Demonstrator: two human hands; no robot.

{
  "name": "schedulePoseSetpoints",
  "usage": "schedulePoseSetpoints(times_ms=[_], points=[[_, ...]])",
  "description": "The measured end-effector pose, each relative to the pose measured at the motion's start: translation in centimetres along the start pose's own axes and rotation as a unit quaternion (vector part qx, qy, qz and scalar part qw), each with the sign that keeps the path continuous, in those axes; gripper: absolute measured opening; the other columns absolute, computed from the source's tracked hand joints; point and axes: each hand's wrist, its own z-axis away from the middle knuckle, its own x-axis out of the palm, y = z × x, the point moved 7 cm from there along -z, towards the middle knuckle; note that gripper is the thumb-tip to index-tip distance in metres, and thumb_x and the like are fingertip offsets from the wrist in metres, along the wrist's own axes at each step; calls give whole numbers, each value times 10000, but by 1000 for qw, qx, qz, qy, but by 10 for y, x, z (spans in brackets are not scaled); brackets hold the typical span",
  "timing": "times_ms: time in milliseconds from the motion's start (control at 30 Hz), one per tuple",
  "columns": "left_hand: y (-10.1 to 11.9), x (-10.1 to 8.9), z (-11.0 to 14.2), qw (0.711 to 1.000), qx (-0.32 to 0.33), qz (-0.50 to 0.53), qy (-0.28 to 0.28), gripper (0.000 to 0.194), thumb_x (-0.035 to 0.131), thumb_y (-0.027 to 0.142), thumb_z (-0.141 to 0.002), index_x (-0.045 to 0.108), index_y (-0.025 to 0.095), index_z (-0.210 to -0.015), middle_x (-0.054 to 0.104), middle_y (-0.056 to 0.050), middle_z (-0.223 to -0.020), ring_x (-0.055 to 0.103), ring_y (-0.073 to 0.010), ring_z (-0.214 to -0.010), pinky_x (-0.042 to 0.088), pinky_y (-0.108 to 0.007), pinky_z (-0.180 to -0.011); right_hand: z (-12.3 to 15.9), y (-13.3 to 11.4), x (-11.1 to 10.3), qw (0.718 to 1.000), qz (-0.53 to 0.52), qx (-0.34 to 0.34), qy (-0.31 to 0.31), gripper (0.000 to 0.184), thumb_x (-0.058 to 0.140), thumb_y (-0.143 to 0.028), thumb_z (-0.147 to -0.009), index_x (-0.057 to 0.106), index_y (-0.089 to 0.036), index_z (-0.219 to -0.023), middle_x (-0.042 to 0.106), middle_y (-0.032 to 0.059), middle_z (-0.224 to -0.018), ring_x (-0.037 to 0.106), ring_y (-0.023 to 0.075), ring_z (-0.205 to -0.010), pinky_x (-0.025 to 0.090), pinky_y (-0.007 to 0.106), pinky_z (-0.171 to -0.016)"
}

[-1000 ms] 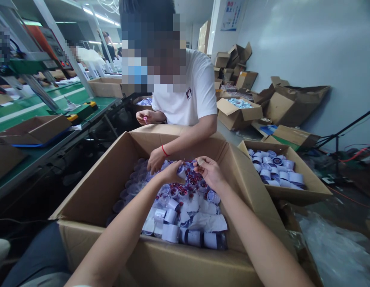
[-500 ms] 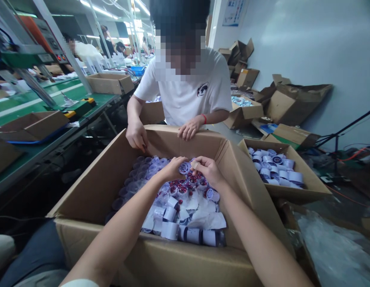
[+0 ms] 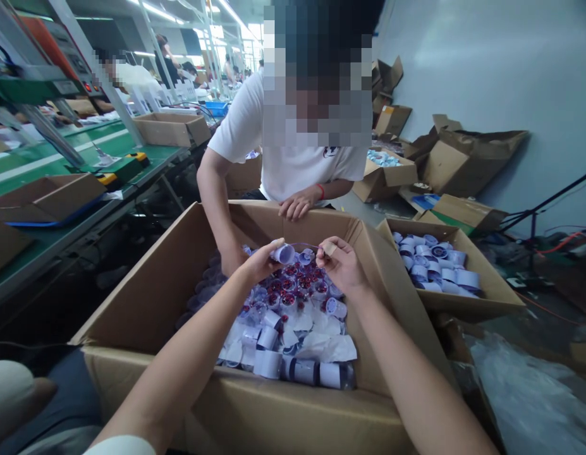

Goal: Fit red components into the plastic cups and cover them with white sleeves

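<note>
Over the big cardboard box (image 3: 131, 297), my left hand (image 3: 263, 262) is closed round a pale, hollow plastic cylinder (image 3: 285, 254), its open end turned toward me. My right hand (image 3: 342, 264) is held to its right, fingertips pinched on the end of a thin purplish strand (image 3: 303, 244) that stretches across from the cylinder. What the strand is made of is too fine to tell. A tan patch covers one finger of the right hand. Below both hands lie many similar cylinders (image 3: 337, 308), several with red pieces (image 3: 289, 298) in them, and crumpled white sheets (image 3: 323, 346).
Across the box a person in a white shirt (image 3: 293, 170) reaches one hand (image 3: 233, 258) into it and rests the other (image 3: 299, 203) on the far rim. A smaller carton (image 3: 492, 306) of cylinders stands right, plastic sheeting (image 3: 524, 385) below it. A green conveyor bench (image 3: 164, 161) runs left.
My hands have moved apart, and the strand now spans between them. The cylinder has tilted and shifted slightly left. The other person has leaned in and pushed one hand down among the cylinders.
</note>
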Motion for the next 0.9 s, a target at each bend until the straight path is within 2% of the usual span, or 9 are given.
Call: schedulePoseSetpoints(times_ms=[67, 200, 300, 400, 533, 733, 900], points=[[-1, -3, 2, 998, -30, 41, 25, 206, 619, 334, -766, 604, 131, -790, 635, -42, -767, 597, -122, -687, 531, -233, -638, 1, 3, 4, 999, 42, 14, -24, 202, 678, -374, -640, 585, -196, -649, 594, -27, -567, 496, 82, -469, 405, 224, -481], [-4, 0, 4, 997, -72, 35, 17, 264, 518, 360, -844, 601, 123, -761, 635, -42, -706, 607, -122, -617, 535, -223, -546, 4, 12, 15, 980, 175, 11, -92, 200, 663, -360, -669, 591, -173, -657, 582, -24, -562, 502, 87, -481, 402, 226, -495], [-4, 1, 4, 997, -75, 9, 14, 265, 522, 388, -840, 603, 142, -785, 616, -15, -648, 583, -106, -529, 478, -185, -428, 7, 18, 21, 959, 255, -2, -126, 171, 634, -333, -707, 599, -169, -674, 545, -32, -554, 489, 86, -493, 377, 220, -490], [-6, 2, 4, 997, -79, -24, 1, 294, 511, 413, -843, 601, 142, -774, 593, -5, -598, 546, -91, -462, 404, -160, -357, 9, 22, 23, 946, 292, -12, -141, 163, 617, -326, -727, 602, -167, -695, 521, -36, -549, 466, 84, -489, 358, 219, -483], [-10, 4, 2, 994, -90, -50, -28, 339, 487, 444, -848, 596, 136, -760, 577, -2, -569, 511, -79, -425, 369, -153, -344, 10, 24, 25, 942, 301, -23, -147, 171, 601, -334, -737, 603, -167, -704, 514, -34, -564, 447, 81, -494, 345, 218, -482], [-14, 7, -3, 991, -83, -56, -85, 345, 551, 475, -800, 597, 137, -750, 579, -2, -603, 527, -88, -478, 405, -171, -403, 11, 27, 29, 923, 350, -37, -158, 141, 591, -296, -730, 607, -160, -697, 512, -31, -582, 426, 75, -515, 336, 210, -501], [-16, 2, -6, 991, -88, -71, -68, 351, 618, 491, -741, 611, 142, -781, 585, 1, -632, 529, -95, -505, 404, -186, -427, 13, 31, 32, 901, 400, -24, -164, 136, 581, -288, -729, 606, -161, -686, 498, -40, -547, 416, 73, -496, 315, 204, -482]])
